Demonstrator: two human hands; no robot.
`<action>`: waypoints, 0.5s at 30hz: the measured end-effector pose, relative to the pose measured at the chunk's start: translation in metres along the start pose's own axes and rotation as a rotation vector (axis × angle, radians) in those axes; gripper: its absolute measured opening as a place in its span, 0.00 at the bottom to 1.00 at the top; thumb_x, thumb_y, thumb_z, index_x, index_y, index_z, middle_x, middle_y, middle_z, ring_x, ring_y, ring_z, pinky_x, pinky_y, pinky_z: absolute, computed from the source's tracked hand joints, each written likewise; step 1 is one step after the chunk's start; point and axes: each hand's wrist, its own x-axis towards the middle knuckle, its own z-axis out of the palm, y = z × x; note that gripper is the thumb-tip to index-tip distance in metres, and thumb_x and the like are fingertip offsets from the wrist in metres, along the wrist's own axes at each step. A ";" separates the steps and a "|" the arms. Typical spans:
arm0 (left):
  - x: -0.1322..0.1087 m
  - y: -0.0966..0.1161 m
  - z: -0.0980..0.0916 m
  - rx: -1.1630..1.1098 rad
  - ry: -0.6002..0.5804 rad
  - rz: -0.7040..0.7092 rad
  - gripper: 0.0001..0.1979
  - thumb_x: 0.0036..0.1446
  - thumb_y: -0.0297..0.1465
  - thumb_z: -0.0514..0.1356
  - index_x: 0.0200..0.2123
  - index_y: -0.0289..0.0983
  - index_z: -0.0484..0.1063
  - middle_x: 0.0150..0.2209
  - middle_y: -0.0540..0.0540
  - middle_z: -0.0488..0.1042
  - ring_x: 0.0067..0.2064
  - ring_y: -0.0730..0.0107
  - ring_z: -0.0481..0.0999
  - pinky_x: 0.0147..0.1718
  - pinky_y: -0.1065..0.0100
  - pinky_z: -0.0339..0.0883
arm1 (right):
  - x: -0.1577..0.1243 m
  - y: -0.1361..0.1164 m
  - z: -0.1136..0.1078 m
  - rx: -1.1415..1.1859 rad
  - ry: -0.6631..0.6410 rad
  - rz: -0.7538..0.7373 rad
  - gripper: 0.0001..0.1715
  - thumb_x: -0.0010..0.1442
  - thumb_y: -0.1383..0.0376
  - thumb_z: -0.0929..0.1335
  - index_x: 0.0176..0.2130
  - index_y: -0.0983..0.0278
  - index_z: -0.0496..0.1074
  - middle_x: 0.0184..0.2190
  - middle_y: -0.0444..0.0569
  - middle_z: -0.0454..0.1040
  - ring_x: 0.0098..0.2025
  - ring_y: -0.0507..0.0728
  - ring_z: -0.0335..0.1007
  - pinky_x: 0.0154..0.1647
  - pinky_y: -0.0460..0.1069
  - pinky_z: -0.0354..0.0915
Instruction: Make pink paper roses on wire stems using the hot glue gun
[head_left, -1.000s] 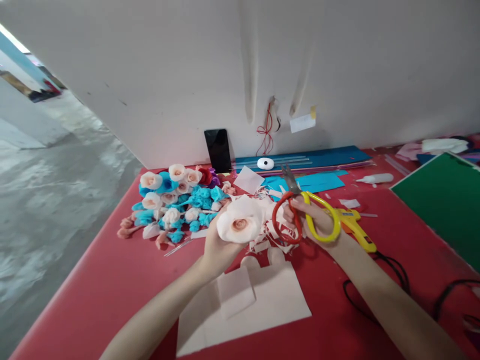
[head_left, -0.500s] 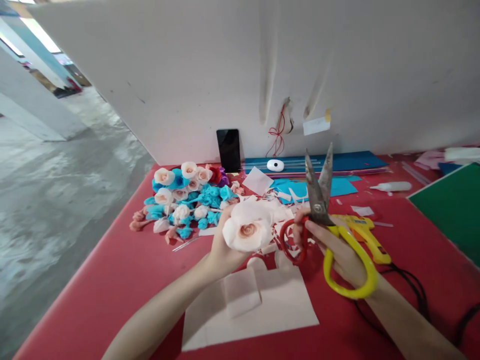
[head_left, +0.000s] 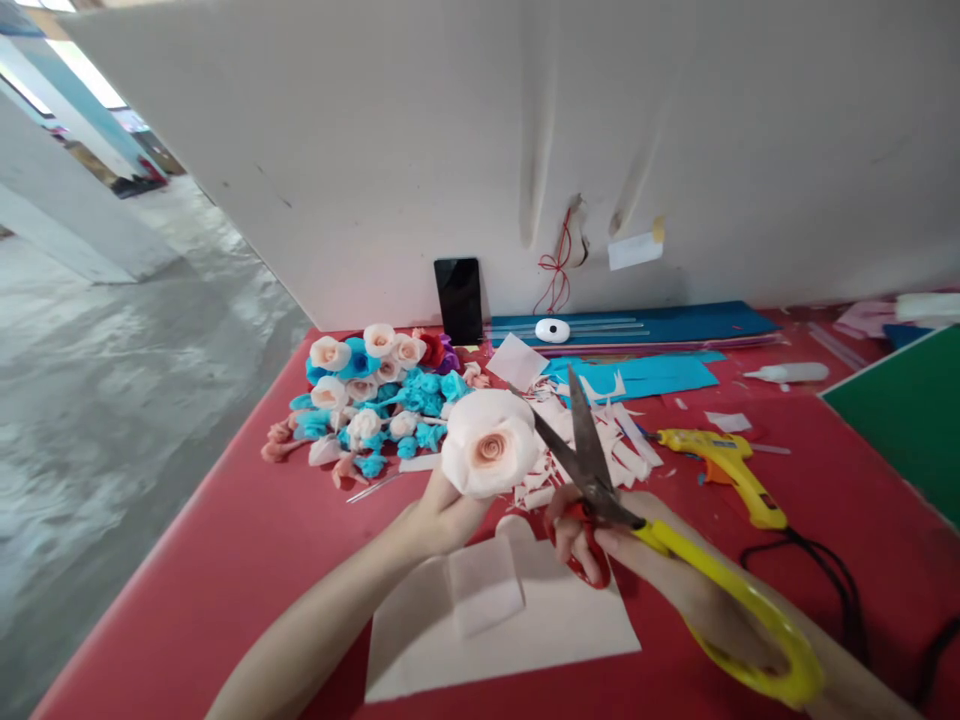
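Observation:
My left hand (head_left: 442,512) is closed around the base of a white foam rose with a peach centre (head_left: 489,442) and holds it up over the red table (head_left: 217,560). My right hand (head_left: 645,560) grips large scissors (head_left: 600,480) with one red and one yellow handle. Their blades are parted and point at the rose's right edge, close to the petals. Under both hands lies a pale peach foam sheet (head_left: 555,620) with a smaller piece on top.
A heap of finished white, blue and peach foam flowers (head_left: 375,400) lies at the back left. White offcuts (head_left: 615,440), blue foam sheets (head_left: 645,375), a yellow glue gun (head_left: 727,470) with black cord, a white glue bottle (head_left: 787,372), a black phone (head_left: 459,300) against the wall and a green board (head_left: 907,420) surround the hands.
My right hand has lowered the scissors from upright and swung the blades left toward the rose. The left hand has raised the rose slightly.

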 end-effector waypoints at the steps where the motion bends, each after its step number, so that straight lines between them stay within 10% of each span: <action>1: -0.001 -0.002 -0.001 0.004 0.000 0.017 0.07 0.52 0.30 0.60 0.36 0.38 0.75 0.27 0.46 0.77 0.37 0.62 0.76 0.44 0.60 0.70 | -0.002 0.003 0.001 -0.017 0.016 0.015 0.18 0.54 0.58 0.62 0.40 0.67 0.66 0.26 0.48 0.67 0.22 0.49 0.57 0.24 0.47 0.56; 15: 0.009 0.007 0.002 0.084 -0.057 0.224 0.10 0.48 0.39 0.62 0.24 0.38 0.72 0.22 0.47 0.73 0.27 0.66 0.73 0.33 0.63 0.73 | -0.011 0.011 0.015 -0.152 0.124 -0.026 0.12 0.60 0.63 0.57 0.34 0.65 0.66 0.27 0.46 0.66 0.29 0.50 0.60 0.30 0.46 0.57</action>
